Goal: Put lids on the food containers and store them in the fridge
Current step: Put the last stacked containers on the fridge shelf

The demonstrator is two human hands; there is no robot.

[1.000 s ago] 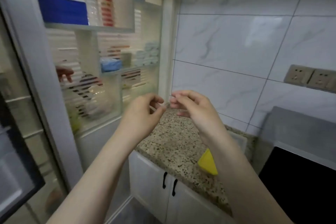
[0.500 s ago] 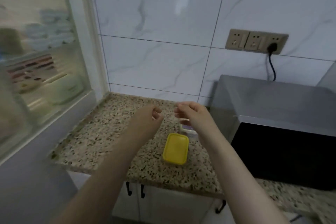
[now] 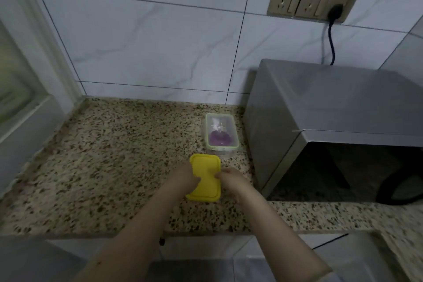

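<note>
A home kitchen: a speckled stone tabletop (image 3: 96, 158) fills the middle of the frame, marbled wall tiles (image 3: 148, 48) rise behind it, a steel microwave (image 3: 332, 121) sits at right under wall sockets (image 3: 313, 3), and cabinet doors (image 3: 206, 247) show below.

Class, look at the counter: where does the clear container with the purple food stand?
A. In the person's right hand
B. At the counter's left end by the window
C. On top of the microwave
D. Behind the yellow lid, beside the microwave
D: the clear container stands on the countertop just behind the yellow lid and next to the microwave; neither hand touches it.
</note>
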